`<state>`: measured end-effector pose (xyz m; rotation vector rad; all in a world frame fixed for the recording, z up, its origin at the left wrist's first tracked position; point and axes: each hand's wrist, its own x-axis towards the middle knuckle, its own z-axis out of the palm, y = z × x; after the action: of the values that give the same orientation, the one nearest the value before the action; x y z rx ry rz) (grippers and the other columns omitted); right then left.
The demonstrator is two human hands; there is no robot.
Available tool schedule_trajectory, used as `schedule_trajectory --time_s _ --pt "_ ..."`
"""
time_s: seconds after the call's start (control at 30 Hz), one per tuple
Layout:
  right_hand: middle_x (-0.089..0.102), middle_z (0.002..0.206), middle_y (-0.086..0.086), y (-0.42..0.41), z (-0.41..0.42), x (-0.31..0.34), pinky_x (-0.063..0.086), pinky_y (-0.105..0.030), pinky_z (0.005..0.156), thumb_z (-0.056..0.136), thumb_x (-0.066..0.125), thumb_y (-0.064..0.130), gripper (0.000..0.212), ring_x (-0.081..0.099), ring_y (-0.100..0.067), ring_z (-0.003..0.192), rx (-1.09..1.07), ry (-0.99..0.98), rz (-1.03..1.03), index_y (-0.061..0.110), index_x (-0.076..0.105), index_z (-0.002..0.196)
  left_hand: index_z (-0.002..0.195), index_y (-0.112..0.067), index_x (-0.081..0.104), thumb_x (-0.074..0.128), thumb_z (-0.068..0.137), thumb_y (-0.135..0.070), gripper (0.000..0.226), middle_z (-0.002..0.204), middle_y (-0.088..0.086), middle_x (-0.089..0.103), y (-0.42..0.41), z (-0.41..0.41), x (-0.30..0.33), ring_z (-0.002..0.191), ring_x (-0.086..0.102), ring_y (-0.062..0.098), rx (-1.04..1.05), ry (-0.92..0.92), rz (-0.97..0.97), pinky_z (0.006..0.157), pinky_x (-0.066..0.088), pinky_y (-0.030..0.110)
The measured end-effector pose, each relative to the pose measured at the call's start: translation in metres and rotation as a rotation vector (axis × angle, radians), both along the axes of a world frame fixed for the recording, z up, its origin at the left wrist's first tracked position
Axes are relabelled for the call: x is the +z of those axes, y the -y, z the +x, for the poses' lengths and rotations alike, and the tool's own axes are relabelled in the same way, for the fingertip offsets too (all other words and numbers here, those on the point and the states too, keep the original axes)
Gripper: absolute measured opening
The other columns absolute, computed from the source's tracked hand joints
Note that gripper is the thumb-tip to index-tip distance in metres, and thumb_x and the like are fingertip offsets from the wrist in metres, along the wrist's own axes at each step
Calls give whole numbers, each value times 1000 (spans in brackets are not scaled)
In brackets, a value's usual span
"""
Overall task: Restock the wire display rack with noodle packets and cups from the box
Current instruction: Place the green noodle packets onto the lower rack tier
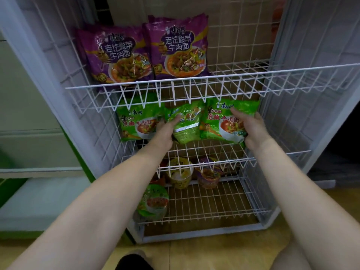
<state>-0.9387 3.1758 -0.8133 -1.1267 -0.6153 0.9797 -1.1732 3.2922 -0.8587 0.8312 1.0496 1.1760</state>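
A white wire display rack stands in front of me. Two purple noodle packets lean upright on its upper shelf. Three green noodle packets sit on the middle shelf. My left hand holds the tilted middle green packet, thumb on its front. My right hand grips the right green packet by its right edge. The left green packet stands untouched. Noodle cups, a yellow one, a purple one and a green one, sit on the bottom shelf. No box is in view.
The right part of the upper shelf holds nothing. A pale cabinet with green trim stands at the left. The floor below is tan, with a dark shoe at the bottom edge.
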Motion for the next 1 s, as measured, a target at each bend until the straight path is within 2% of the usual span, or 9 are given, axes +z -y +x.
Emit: schedule_trajectory --time_s 0.1,0.23,0.33,0.47,0.57,0.67,0.8,0.93,1.0 --pt "72 119 -4 -4 -4 -9 59 -41 89 62 96 35 88 74 -22 100 -7 69 5 15 54 136 154 -29 32 93 31 -69 143 154 6 45 -7 2 6 137 47 30 -11 -66 35 111 41 55" --pt "68 120 4 -8 -8 -18 54 -31 90 81 84 31 59 69 -14 103 62 269 -57 18 55 131 160 -27 20 71 82 -62 99 164 4 26 10 9 17 150 27 31 38 -230 91 119 29 53" --pt "66 105 12 -11 -5 -20 50 -12 65 87 79 26 51 64 0 87 83 304 -52 22 50 129 160 -25 21 71 81 -65 101 165 3 25 2 5 7 150 25 30 22 -288 95 121 25 52" --pt "66 103 9 -13 -7 -20 49 -11 54 91 73 17 47 65 -2 83 100 311 -80 21 47 130 154 -16 34 84 75 -38 96 151 3 45 5 -1 6 136 43 24 -29 -365 143 113 34 39" --pt "68 110 2 -14 -10 -19 52 -15 60 90 71 8 49 68 -9 91 56 307 -59 15 50 134 140 -6 49 80 85 -32 68 136 9 58 10 2 10 127 54 28 28 -593 294 101 42 30" --pt "67 118 -2 -18 -11 -22 57 -27 82 90 73 8 50 67 -17 107 -42 326 0 12 50 134 108 -13 60 79 85 -34 36 105 4 68 24 11 14 101 65 24 147 -712 585 83 49 29" --pt "64 125 2 -17 -17 -23 53 -34 96 92 73 18 55 64 -13 111 -116 403 61 21 44 138 118 -14 52 76 86 -41 48 107 0 60 38 17 17 99 57 15 240 -793 788 81 45 29" --pt "65 123 4 -16 -19 -23 53 -34 96 91 74 18 58 64 -7 107 -104 416 72 20 44 141 137 -18 48 53 88 -71 71 127 3 61 44 21 13 114 60 18 -169 -842 818 98 51 40" --pt "65 124 3 -17 -18 -25 52 -38 101 90 76 20 60 64 -11 111 -99 417 58 22 44 141 137 -18 50 46 92 -68 67 129 5 61 46 22 13 115 59 18 -333 -846 891 101 48 39"
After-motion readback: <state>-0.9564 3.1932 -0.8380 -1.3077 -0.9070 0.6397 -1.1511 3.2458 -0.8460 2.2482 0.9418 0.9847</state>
